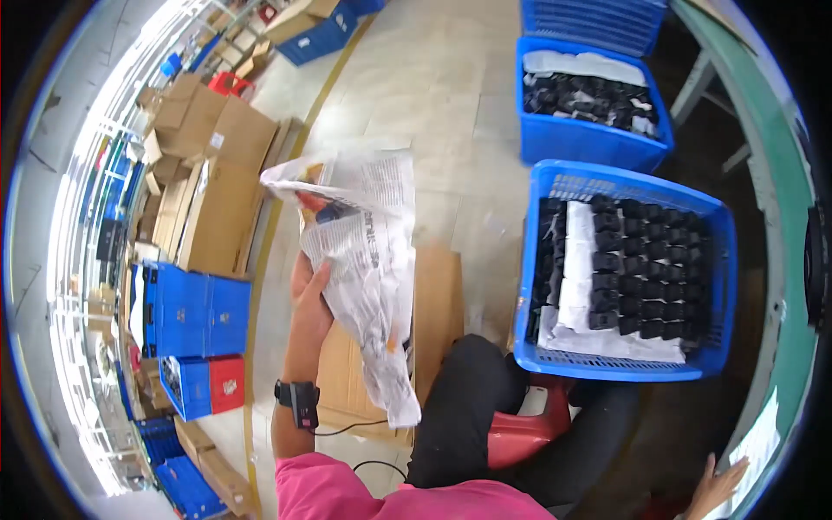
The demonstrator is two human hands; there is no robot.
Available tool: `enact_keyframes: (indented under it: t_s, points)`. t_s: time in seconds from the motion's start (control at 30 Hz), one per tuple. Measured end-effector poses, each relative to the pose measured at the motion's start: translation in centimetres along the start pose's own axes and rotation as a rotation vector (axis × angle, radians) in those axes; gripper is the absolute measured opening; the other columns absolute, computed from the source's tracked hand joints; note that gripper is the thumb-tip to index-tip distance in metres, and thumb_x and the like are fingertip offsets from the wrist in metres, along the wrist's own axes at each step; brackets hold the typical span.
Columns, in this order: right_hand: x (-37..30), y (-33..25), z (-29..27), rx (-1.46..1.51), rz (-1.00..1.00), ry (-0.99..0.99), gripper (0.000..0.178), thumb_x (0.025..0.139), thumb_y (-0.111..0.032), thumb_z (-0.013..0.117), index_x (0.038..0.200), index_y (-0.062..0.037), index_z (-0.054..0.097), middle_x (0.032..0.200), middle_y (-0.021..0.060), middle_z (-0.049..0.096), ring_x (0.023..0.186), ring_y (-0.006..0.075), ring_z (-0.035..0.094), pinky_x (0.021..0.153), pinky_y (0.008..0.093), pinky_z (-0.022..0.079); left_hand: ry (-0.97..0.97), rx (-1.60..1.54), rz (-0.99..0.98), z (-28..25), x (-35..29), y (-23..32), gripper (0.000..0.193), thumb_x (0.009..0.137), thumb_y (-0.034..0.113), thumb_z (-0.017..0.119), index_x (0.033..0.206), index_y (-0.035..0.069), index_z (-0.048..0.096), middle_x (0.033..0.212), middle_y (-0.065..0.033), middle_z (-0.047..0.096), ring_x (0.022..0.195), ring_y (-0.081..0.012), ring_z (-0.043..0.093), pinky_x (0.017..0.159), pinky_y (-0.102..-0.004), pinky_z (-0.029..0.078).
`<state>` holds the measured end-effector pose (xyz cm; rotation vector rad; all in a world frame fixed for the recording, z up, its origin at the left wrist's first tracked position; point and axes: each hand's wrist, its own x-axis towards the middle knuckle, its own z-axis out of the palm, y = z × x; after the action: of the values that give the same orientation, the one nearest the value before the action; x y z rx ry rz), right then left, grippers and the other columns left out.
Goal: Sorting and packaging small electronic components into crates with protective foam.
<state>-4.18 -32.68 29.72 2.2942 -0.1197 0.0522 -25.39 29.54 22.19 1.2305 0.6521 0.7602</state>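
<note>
My left hand (314, 288) grips a crumpled sheet of newspaper (368, 251) by its left side. The sheet hangs long and creased, with print and a coloured picture near its top. At the lower right, my right hand (721, 487) lies with fingers stretched out, at the edge of a bright white sheet (759, 446) on the green table. To the right of the newspaper stands a blue plastic basket (624, 371). Inside it, rows of black parts (650, 269) rest with white paper (575, 264) among them.
Behind the basket is another blue crate (594, 143) of black parts and paper. A brown cardboard box (438, 303) sits beneath the newspaper. Between my legs shows a red stool (524, 438). The green table (784, 173) runs along the right; cartons (221, 217) and blue bins (199, 312) line the left.
</note>
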Motion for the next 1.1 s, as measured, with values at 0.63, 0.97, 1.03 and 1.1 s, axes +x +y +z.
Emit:
enact_keyframes:
  t_s: [0.63, 0.97, 1.03, 1.1]
  points:
    - [-8.4, -10.3, 0.7, 1.784, -0.429, -0.136, 0.013, 0.081, -0.002, 0.064, 0.093, 0.0029, 0.065, 0.087, 0.0129, 0.067, 0.078, 0.0202, 0.064, 0.074, 0.0305, 0.050, 0.207, 0.114, -0.105, -6.4, -5.2, 2.2, 0.048, 0.097, 0.020, 0.055, 0.137, -0.001, 0.041, 0.134, -0.0118, 0.050, 0.123, -0.0216, 0.049, 0.105, -0.0370, 0.039]
    - [-12.5, -18.1, -10.6, 1.899, -1.238, -0.145, 0.029, 0.079, -0.011, 0.072, 0.105, -0.0012, 0.064, 0.096, 0.0125, 0.068, 0.087, 0.0233, 0.067, 0.074, 0.0310, 0.052, 0.322, 0.556, 0.215, -14.4, -6.8, -1.8, 0.039, 0.091, 0.006, 0.056, 0.128, -0.001, 0.050, 0.126, -0.0146, 0.057, 0.115, -0.0298, 0.056, 0.098, -0.0360, 0.044]
    - [-13.0, -18.2, -8.3, 1.856, -1.098, -0.405, 0.027, 0.082, -0.015, 0.071, 0.104, -0.0004, 0.064, 0.100, 0.0148, 0.068, 0.092, 0.0261, 0.067, 0.077, 0.0341, 0.054, 0.310, 1.127, 0.354, -19.0, -7.1, -2.9, 0.040, 0.091, 0.006, 0.054, 0.130, -0.002, 0.049, 0.128, -0.0185, 0.056, 0.118, -0.0349, 0.053, 0.100, -0.0377, 0.042]
    - [-13.2, -19.8, -4.5, 1.801, -0.910, -0.581, 0.024, 0.083, -0.012, 0.069, 0.102, 0.0009, 0.064, 0.095, 0.0148, 0.069, 0.087, 0.0244, 0.068, 0.072, 0.0319, 0.054, 0.326, 1.531, 0.374, -22.3, -7.8, -5.3, 0.056, 0.092, 0.017, 0.054, 0.141, 0.000, 0.036, 0.133, -0.0275, 0.049, 0.122, -0.0432, 0.046, 0.102, -0.0437, 0.038]
